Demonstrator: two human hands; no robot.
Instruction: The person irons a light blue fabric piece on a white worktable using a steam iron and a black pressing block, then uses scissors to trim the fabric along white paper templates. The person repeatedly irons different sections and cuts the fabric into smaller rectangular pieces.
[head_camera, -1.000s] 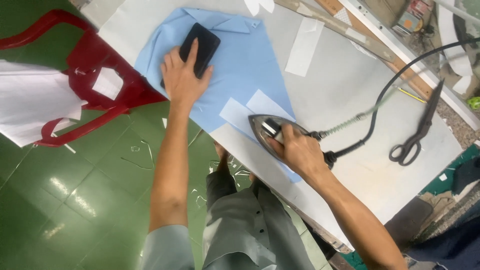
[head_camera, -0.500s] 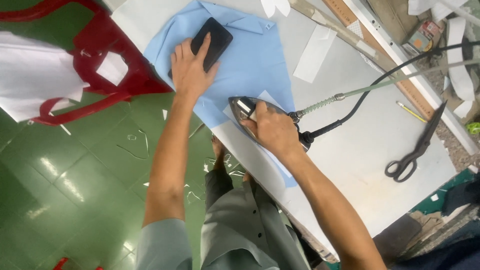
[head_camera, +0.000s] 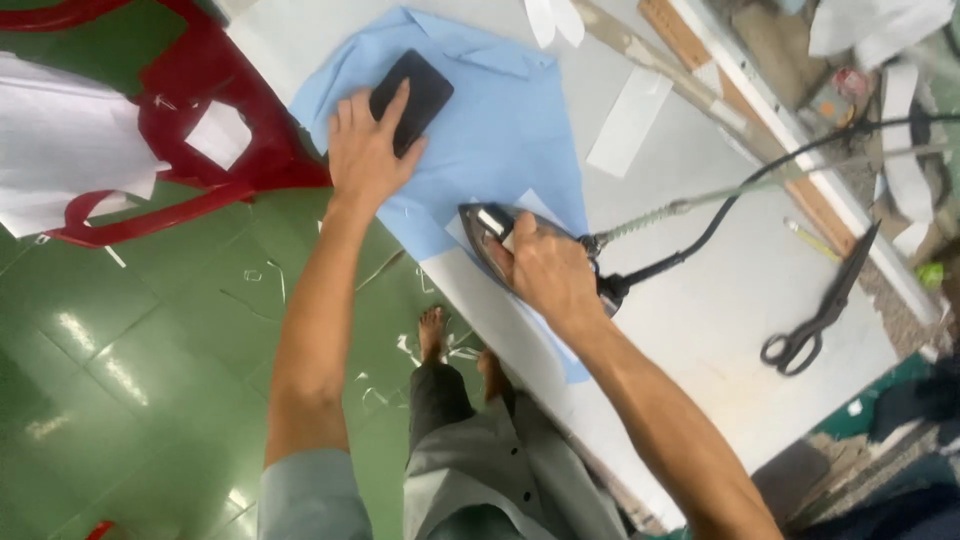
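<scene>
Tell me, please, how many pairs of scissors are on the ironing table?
1. The black scissors lie on the white table, right of the iron under the right hand. Others may lie outside the frame.

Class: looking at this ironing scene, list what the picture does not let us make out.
Head view:
- Iron soleplate: hidden, face down on the blue fabric.
- Iron handle: covered by the right hand.
- Black pad: lower end under the left hand.
- Cable: far end cut off at the right edge.
</scene>
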